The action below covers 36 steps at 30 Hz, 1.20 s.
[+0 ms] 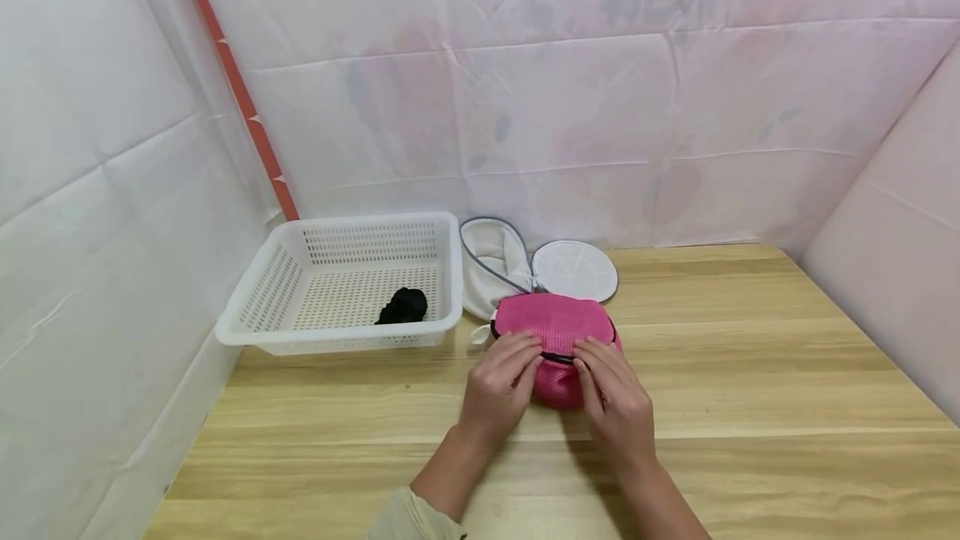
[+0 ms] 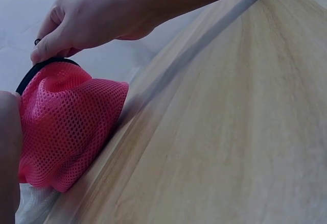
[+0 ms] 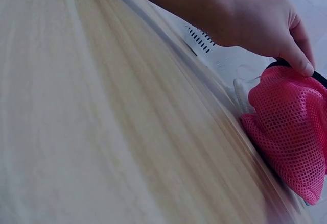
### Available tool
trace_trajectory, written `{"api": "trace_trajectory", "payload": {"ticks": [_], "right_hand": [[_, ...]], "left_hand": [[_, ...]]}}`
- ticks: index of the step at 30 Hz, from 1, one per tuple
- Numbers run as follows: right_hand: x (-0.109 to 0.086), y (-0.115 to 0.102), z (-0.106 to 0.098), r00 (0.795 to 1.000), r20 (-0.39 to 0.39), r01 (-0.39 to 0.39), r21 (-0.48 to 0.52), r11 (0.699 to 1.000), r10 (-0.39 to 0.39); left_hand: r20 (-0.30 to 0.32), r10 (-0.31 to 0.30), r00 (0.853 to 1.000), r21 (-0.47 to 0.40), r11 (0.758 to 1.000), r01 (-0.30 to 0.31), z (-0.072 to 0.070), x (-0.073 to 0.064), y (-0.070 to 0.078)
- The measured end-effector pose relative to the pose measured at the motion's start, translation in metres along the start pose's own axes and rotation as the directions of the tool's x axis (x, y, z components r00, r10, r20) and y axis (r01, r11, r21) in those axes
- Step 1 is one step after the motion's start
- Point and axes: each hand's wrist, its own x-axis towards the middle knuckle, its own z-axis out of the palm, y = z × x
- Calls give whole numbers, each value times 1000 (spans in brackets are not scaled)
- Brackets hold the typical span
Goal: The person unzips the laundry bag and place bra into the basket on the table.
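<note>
A pink mesh pouch [image 1: 557, 317] with black zipper trim [image 1: 557, 357] lies on the table. My left hand [image 1: 498, 386] pinches the trim at the left of its front edge, thumb below and fingers above. On the right part of the same edge, my right hand [image 1: 617, 398] pinches the trim in the same way. The left wrist view shows the right hand [image 2: 89, 17] holding the black edge above the mesh. In the right wrist view, the left hand [image 3: 271, 27] has its thumb on the trim. What the pouch contains cannot be made out.
A white perforated basket [image 1: 337, 340] stands at the left with a crumpled black item [image 1: 403, 307] inside. Behind the pouch lie a white mesh bag [image 1: 491, 269] with grey edging and its round flap [image 1: 576, 270]. Cloth-covered walls enclose the wooden table [image 1: 750, 357].
</note>
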Motion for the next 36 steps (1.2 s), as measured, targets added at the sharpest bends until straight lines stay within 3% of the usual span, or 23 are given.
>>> {"api": "trace_trajectory", "payload": {"ticks": [13,36], "right_hand": [[-1,0,2,1000,-6,0,8,1000,0],[3,-1,6,991,-10,133,27,991,-133]], "left_hand": [[-9,33,999,0,999,-33,1,1,3],[24,144,989,-1,990,-144,3,6,11]]}}
